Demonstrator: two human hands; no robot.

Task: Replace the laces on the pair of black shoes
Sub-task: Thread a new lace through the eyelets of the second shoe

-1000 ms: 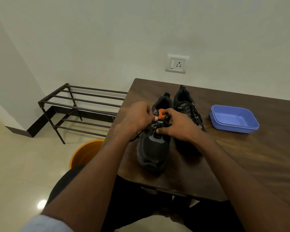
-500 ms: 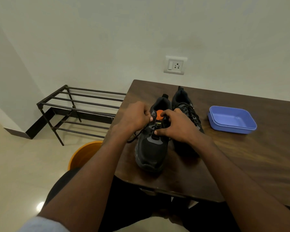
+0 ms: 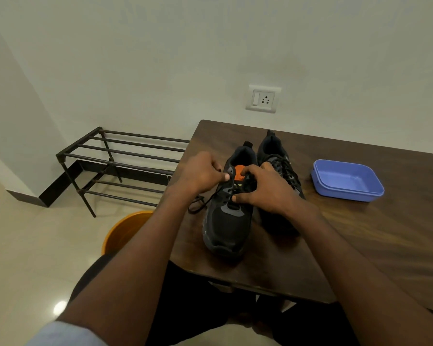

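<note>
Little has been changed since the earlier frames: both hands are kept at the throat of the near shoe [image 3: 226, 216], with the view shifted only slightly. From the head view, a black lace [image 3: 198, 203] is pinched by the left hand [image 3: 201, 174], fingers curled, while the right hand [image 3: 263, 189] is curled over the eyelets beside the orange tongue patch [image 3: 239, 171] (probably so the upper is steadied while the lace is worked). A loose loop of lace is left trailing on the worktop [image 3: 360, 233]. The far shoe [image 3: 278, 161], laced, is set just beside. A blue tub [image 3: 346, 181] is placed well apart, perhaps for laces.
</note>
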